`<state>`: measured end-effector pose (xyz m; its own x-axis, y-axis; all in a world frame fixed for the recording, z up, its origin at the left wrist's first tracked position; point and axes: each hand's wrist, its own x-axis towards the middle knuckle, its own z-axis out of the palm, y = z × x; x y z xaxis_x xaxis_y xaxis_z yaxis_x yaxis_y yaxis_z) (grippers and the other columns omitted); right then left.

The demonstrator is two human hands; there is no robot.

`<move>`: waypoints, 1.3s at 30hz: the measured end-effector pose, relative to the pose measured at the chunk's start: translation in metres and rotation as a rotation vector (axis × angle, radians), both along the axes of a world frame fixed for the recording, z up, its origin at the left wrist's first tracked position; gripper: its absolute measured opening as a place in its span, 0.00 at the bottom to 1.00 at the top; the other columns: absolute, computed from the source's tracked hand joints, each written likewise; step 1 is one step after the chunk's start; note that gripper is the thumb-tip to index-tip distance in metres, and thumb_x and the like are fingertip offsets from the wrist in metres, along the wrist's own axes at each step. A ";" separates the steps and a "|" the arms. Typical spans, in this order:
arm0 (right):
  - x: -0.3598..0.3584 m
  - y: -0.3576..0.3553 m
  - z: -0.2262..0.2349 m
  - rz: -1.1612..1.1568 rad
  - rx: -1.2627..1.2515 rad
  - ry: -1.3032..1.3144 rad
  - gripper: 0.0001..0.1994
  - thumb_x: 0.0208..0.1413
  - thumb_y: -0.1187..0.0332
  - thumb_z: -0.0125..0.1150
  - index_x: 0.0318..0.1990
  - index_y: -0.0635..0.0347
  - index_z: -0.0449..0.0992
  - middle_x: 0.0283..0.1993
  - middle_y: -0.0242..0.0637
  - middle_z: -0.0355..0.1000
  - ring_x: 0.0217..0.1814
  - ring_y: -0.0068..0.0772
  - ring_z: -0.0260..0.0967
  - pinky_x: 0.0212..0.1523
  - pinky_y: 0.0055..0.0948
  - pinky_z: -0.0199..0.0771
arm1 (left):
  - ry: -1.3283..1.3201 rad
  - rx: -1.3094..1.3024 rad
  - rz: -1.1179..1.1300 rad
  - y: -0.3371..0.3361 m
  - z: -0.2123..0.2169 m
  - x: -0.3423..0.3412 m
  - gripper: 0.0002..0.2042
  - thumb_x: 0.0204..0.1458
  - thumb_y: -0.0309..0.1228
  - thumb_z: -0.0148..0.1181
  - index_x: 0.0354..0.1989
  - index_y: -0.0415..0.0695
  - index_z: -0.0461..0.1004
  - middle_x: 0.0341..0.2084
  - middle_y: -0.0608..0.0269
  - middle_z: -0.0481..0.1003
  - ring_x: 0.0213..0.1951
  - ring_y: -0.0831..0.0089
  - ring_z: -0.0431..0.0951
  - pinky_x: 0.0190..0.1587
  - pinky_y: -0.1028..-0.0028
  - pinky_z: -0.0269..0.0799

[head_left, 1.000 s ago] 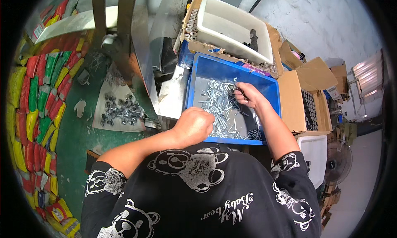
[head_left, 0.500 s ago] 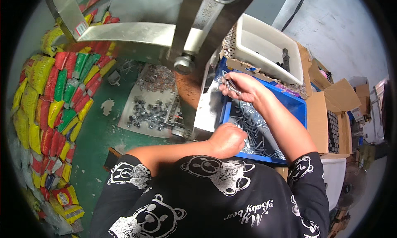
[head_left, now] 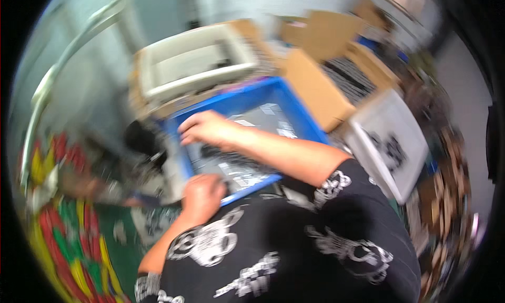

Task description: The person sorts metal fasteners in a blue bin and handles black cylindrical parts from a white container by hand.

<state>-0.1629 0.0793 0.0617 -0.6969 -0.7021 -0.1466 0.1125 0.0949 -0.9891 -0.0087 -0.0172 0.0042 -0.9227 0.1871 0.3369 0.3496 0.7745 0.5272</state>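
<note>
The whole view is smeared by motion. My right hand (head_left: 208, 130) hangs over the left part of a blue plastic bin (head_left: 307, 113), its fingers bent together; what they hold, if anything, is too blurred to name. At the bin's near left corner is my left hand (head_left: 202, 196), curled into a fist with its inside hidden. Many small shiny metal pieces (head_left: 242, 174) lie in the bin, bolt-like in the earlier frame.
Behind the bin stands a white tub (head_left: 197, 58) with dark parts inside. An open cardboard box (head_left: 315, 87) and a second white tub (head_left: 389, 145) are to the right. Red, green and yellow bags (head_left: 73, 240) are piled at the lower left. A pale metal bar (head_left: 63, 66) rises at far left.
My view has swung right, so the blue bin now appears nearer the middle. The bolts visible in my right hand before can no longer be made out. My left hand remains curled.
</note>
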 end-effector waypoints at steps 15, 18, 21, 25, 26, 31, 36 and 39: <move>0.073 0.576 -0.035 -0.802 1.641 0.330 0.15 0.47 0.72 0.57 0.44 0.62 0.77 0.42 0.53 0.75 0.47 0.54 0.73 0.49 0.42 0.72 | -0.039 0.023 0.060 0.021 0.010 0.000 0.04 0.46 0.22 0.58 0.29 0.37 0.77 0.24 0.48 0.76 0.30 0.50 0.76 0.36 0.61 0.69; 0.083 0.603 -0.076 -0.905 1.617 0.336 0.14 0.51 0.71 0.55 0.46 0.61 0.75 0.47 0.53 0.74 0.52 0.52 0.71 0.53 0.43 0.70 | -0.039 0.032 0.048 0.023 0.013 0.001 0.03 0.45 0.21 0.59 0.28 0.37 0.76 0.22 0.49 0.75 0.28 0.51 0.75 0.35 0.61 0.69; 0.083 0.600 -0.094 -1.019 1.601 0.426 0.22 0.48 0.71 0.61 0.53 0.58 0.69 0.49 0.54 0.72 0.52 0.54 0.70 0.54 0.44 0.70 | -0.003 0.032 0.047 0.024 0.015 0.002 0.03 0.45 0.22 0.59 0.28 0.37 0.77 0.21 0.50 0.74 0.27 0.53 0.75 0.34 0.62 0.68; 0.083 0.597 -0.076 -0.918 1.586 0.446 0.24 0.45 0.69 0.65 0.52 0.57 0.69 0.46 0.49 0.73 0.49 0.51 0.72 0.51 0.44 0.73 | 0.010 0.015 0.085 0.025 0.016 0.001 0.03 0.44 0.22 0.59 0.28 0.38 0.77 0.20 0.51 0.74 0.26 0.53 0.74 0.34 0.62 0.68; 0.080 0.601 -0.062 -1.116 1.094 0.140 0.21 0.47 0.69 0.65 0.51 0.58 0.69 0.45 0.45 0.73 0.47 0.46 0.72 0.48 0.42 0.75 | 0.008 0.013 0.092 0.024 0.016 0.001 0.03 0.44 0.22 0.60 0.27 0.38 0.77 0.20 0.51 0.74 0.26 0.53 0.74 0.34 0.62 0.68; 0.040 0.589 0.023 -1.158 -0.270 -0.021 0.13 0.56 0.66 0.61 0.44 0.64 0.73 0.35 0.34 0.70 0.37 0.30 0.72 0.29 0.26 0.73 | -0.010 -0.023 0.129 0.025 0.016 -0.001 0.03 0.42 0.23 0.61 0.27 0.39 0.77 0.21 0.52 0.75 0.27 0.54 0.75 0.35 0.62 0.69; -0.140 0.523 0.047 -0.802 0.815 0.450 0.12 0.56 0.65 0.59 0.41 0.65 0.77 0.35 0.41 0.77 0.37 0.40 0.75 0.37 0.34 0.74 | -0.012 -0.048 0.117 0.030 0.021 -0.005 0.03 0.41 0.23 0.61 0.26 0.40 0.77 0.21 0.53 0.76 0.27 0.55 0.76 0.35 0.62 0.69; -0.216 0.515 0.008 -0.657 1.438 0.719 0.11 0.54 0.68 0.56 0.40 0.65 0.80 0.41 0.46 0.78 0.41 0.44 0.77 0.43 0.39 0.76 | -0.029 -0.085 0.144 0.031 0.025 -0.007 0.03 0.41 0.24 0.61 0.26 0.41 0.78 0.21 0.54 0.76 0.27 0.56 0.76 0.35 0.62 0.69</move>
<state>-0.3789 0.5947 0.0700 -0.9902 0.1040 0.0933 0.1018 0.9944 -0.0284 -0.0160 0.0139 0.0288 -0.9512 0.0792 0.2983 0.2175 0.8576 0.4660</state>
